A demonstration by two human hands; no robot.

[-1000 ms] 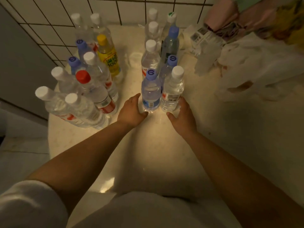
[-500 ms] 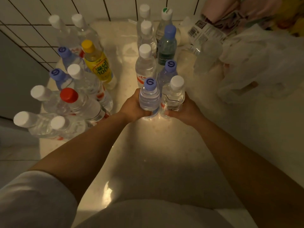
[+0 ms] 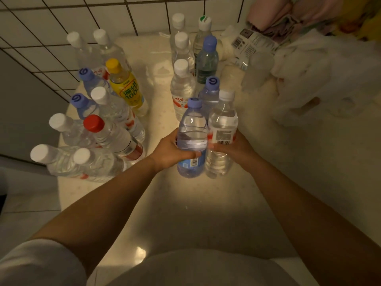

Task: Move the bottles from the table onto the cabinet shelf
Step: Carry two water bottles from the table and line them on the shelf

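Observation:
My left hand (image 3: 169, 150) is wrapped around a clear bottle with a blue cap (image 3: 192, 129), and my right hand (image 3: 237, 146) grips a clear bottle with a white cap (image 3: 223, 122). Both bottles are held upright side by side, lifted off the pale table (image 3: 206, 203). Behind them stand several more bottles, among them a blue-capped one (image 3: 210, 93) and a white-capped one with a red label (image 3: 181, 87). A second cluster on the left includes a yellow bottle (image 3: 126, 87) and a red-capped bottle (image 3: 113, 135). No cabinet shelf is in view.
A tiled wall (image 3: 61, 27) runs behind the table. Crumpled white plastic bags (image 3: 321, 79) and a labelled package (image 3: 251, 42) fill the back right. The table's left edge (image 3: 59, 162) drops to a tiled floor. My white shirt shows at the bottom.
My hands closed around the two front bottles and raised them off the table towards me. The view shifted slightly, so the left cluster appears further right.

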